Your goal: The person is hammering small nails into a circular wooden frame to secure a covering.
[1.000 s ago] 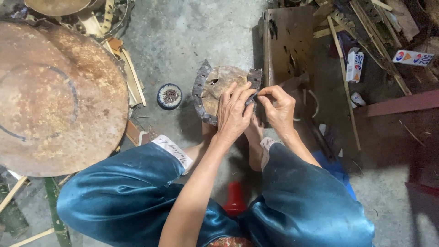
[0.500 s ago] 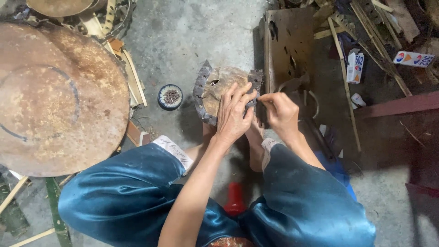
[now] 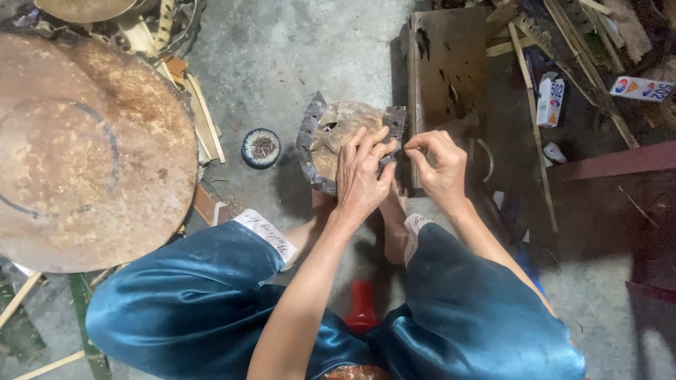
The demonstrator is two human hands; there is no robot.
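Concrete floor (image 3: pixel 296 56) filled the view from above, grey and littered. At far left lay a large rusty round metal disc (image 3: pixel 84 141), the biggest thing in sight. A brown metal box (image 3: pixel 443 63) stood at the far centre, with wood strips (image 3: pixel 535 105) and small white cartons (image 3: pixel 551 102) scattered to its right. The seated person's blue satin trousers (image 3: pixel 197 302) spread across the near edge.

Between the knees, on the floor, sat the round wooden piece (image 3: pixel 345 134), a tan disc with a dark perforated metal strip (image 3: pixel 307 141) wrapped round its left rim and near edge, and a toothed dark end standing up at its right. The left hand (image 3: pixel 362 176) pressed flat on the piece, fingers spread and bearing down on wood and strip. The right hand (image 3: pixel 440 165) hovered just beside the strip's right end, thumb and forefinger pinched together on something too small to make out.

It looked like a fastening step, the strip being fixed to the rim; the next move seemingly called for a steady hold and careful placing at the strip. A small round tin of dark bits (image 3: pixel 261 147) sat just left of the piece.
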